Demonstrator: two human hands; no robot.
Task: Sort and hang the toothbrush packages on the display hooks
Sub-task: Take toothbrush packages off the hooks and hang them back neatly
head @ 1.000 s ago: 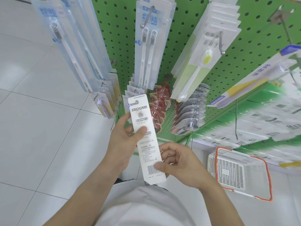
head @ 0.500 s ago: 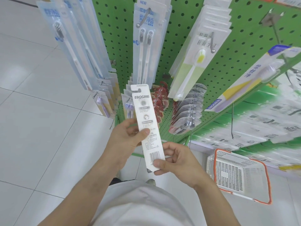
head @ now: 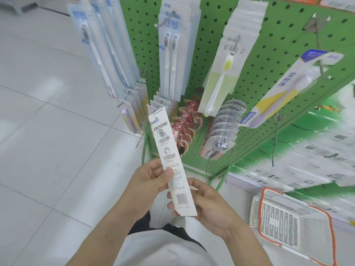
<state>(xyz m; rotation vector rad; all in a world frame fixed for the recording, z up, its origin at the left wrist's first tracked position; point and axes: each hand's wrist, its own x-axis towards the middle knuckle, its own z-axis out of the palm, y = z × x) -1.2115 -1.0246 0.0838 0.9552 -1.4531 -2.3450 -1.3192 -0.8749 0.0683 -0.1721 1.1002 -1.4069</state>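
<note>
white package (head: 172, 162) in both hands' grip, small print blurred

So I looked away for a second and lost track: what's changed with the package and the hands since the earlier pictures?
The white toothbrush package has risen toward the pegboard, its top now level with the lower hooks' stock. The left hand has slid down to pinch its middle. The right hand still holds the barcode end; both keep their grip. The basket stays put.

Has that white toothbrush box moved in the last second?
Yes. The toothbrush box has risen toward the pegboard, its top now overlapping the hanging packs.
</note>
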